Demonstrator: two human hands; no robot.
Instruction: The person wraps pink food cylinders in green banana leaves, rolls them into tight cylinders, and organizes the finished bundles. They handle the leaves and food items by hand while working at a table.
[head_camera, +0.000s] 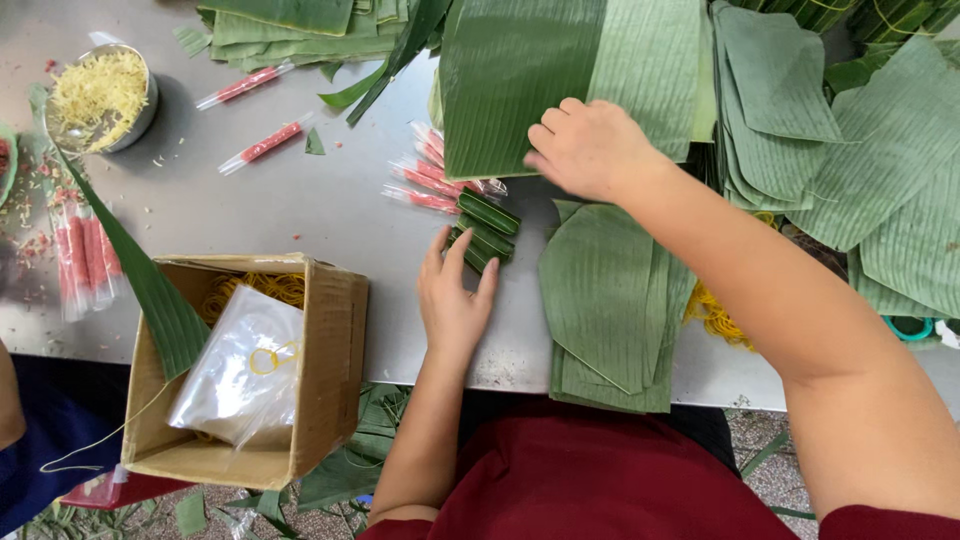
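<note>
**Hands at the leaf-wrapping bench, head view**

Grey metal table (300, 200) fills most of the frame. Stacks of cut green banana leaves run along the top edge and down the right side.

Large dark green rectangular banana leaf piece (515, 80) lies at upper centre, on top of paler leaves. Right hand (590, 148) rests on its lower right corner, knuckles up, fingers curled loosely onto the leaf; whether it pinches the edge, cannot tell.

Pile of rounded pale green leaf sheets (605, 300) sits at lower centre-right, overhanging the near table edge, just beside the left hand. Yellow rubber bands (715, 315) show from under its right side.

Open brown cardboard box (330, 350) sits at lower left, hanging off the table edge. Inside: a clear plastic bag (235, 370) with more yellow bands beneath it. A long pointed green leaf strip (150, 285) lies across the box's left corner.

Round metal bowl of pale yellow shreds (100, 95) stands at upper left.

Left hand (455, 295) lies flat at centre, palm down, fingers extended and released, gripping nothing. Its fingertips touch the small dark green folded leaf parcels (487, 228), which are stacked at centre frame between the two hands.

Thin clear plastic tubes with red filling (425, 180) lie just above the parcels, partly under the large leaf; two more (262, 145) lie apart at upper left.
</note>
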